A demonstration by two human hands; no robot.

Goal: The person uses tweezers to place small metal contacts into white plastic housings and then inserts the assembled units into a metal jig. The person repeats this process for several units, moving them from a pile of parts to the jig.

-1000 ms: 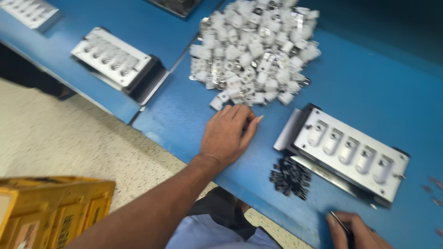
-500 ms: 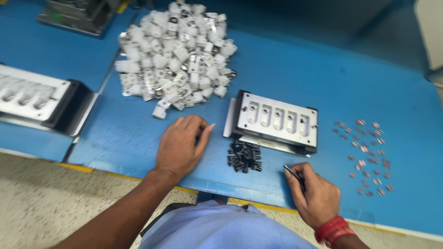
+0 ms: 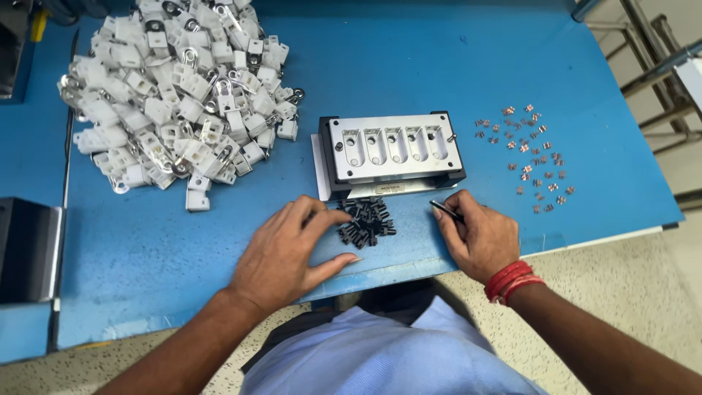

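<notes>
Bench: a blue worktop point(image 3: 468, 66), its front edge running along a speckled floor.
Back left corner: a heap of white plastic housings point(image 3: 175, 95).
Centre: a grey metal fixture block point(image 3: 391, 150) with five pockets.
Front edge: a small cluster of black parts point(image 3: 368, 222).
Right edge: scattered small copper-toned pieces point(image 3: 530, 157).

The white pile point(image 3: 179, 95) is cut off at the bench's point(image 3: 439, 58) far edge; the scattered bits point(image 3: 530, 157) are too small to tell.
</notes>
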